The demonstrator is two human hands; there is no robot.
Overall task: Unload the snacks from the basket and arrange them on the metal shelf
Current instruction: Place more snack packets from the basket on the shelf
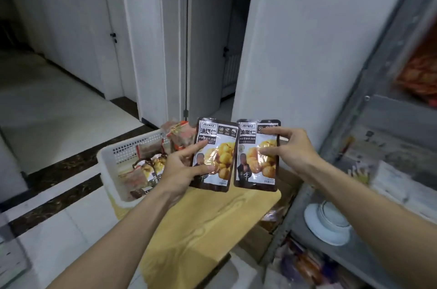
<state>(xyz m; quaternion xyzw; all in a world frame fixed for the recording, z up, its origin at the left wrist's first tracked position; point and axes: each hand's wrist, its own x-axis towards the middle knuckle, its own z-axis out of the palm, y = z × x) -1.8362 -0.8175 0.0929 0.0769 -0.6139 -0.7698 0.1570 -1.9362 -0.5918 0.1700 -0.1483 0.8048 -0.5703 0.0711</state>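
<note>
- Left chestnut packet (220, 158): dark brown pouch with a picture of yellow kernels on its front, held upright in the air, front to the camera, above the far end of the wooden top.
- Right chestnut packet (255, 170): same print, held upright beside the first. Their inner edges meet or slightly overlap.
- Left hand (182, 170): grips the left packet at its left edge, two digits pressed on the front face. The remaining fingers are hidden behind the pouch.
- Right hand (290, 149): grips the right packet at its right edge, one finger laid across the upper front and another across the middle. The fingers are partly spread, not clenched.
- Basket (106, 158): white, perforated plastic, standing on the left end of the wooden top, just left of the left hand.
- Snack packs (146, 165): several lie loose inside the basket, and more red-trimmed ones are piled at its far corner.
- Wooden top (208, 217): pale yellow, grained, below both forearms.
- Metal shelf (354, 99): grey frame at the right edge, close to the right hand.
- Shelf contents: stacked white bowls (331, 217) on a lower level and blurred orange-red packs (416, 76) higher up.
- Background: white doors (71, 16) and a pale tiled floor (47, 109) with dark bands.
</note>
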